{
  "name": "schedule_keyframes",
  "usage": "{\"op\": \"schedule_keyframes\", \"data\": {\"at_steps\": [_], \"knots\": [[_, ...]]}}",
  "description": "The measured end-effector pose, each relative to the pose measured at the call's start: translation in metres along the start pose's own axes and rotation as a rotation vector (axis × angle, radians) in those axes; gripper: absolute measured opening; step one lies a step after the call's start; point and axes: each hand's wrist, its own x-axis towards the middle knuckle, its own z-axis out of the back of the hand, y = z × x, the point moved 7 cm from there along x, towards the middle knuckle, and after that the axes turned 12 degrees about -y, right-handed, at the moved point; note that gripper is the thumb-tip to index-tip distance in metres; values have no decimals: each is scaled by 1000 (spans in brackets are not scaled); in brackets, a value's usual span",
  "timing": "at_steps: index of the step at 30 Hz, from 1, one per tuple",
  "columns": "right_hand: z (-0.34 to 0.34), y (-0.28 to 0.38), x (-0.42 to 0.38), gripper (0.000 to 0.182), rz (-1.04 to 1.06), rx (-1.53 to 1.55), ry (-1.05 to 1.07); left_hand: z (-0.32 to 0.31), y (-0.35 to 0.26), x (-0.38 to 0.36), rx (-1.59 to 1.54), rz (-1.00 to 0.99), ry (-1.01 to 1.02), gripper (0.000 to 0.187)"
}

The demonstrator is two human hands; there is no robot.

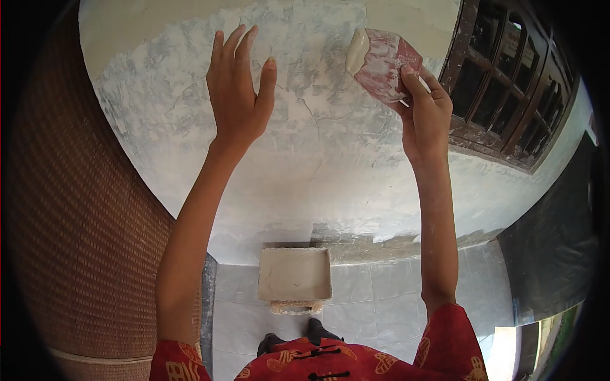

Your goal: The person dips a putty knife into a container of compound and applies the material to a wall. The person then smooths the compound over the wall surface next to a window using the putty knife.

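My right hand (427, 105) grips a red putty scraper (389, 63) at its lower right side, thumb on the near face. White putty smears the scraper's face, and a thick cream-coloured band of putty (358, 51) sits along its left edge. Raised in front of the wall (318, 146), my left hand (240, 89) holds nothing, its fingers stretched up and the thumb apart. Patchy grey-white putty covers much of the wall around both hands, with a thin crack line running down between them.
A putty-coated tray (295, 274) stands on a stool-like support near my feet, close to the wall base. A brown woven panel (89, 209) borders the left side. At right is a dark wooden window (502, 70), with black sheeting (553, 241) below. Grey tiles (381, 295) cover the floor.
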Motion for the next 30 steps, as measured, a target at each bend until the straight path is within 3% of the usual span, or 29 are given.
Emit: {"op": "schedule_keyframes", "data": {"at_steps": [13, 19, 22, 23, 25, 26, 30], "knots": [[-15, 32, 61, 30, 157, -34, -28, -44, 15, 42, -13, -77, -87, 48], [-30, 35, 67, 35, 327, -93, -88, -62, 31, 54, -47, -136, -133, 47], [-37, 36, 64, 26, 691, -373, -220, -78, 41, 46, -50, -149, -111, 48], [-39, 28, 64, 26, 691, -378, -224, -82, 43, 44, -50, -161, -108, 48], [-55, 30, 44, 25, 1116, -530, -210, -89, 48, 40, -49, -168, -111, 48], [-60, 27, 35, 27, 1229, -581, -175, -91, 50, 37, -22, -181, -121, 49], [-70, 0, 31, 43, 1446, -589, 1, -99, 55, 34, 49, -201, -181, 49]]}}
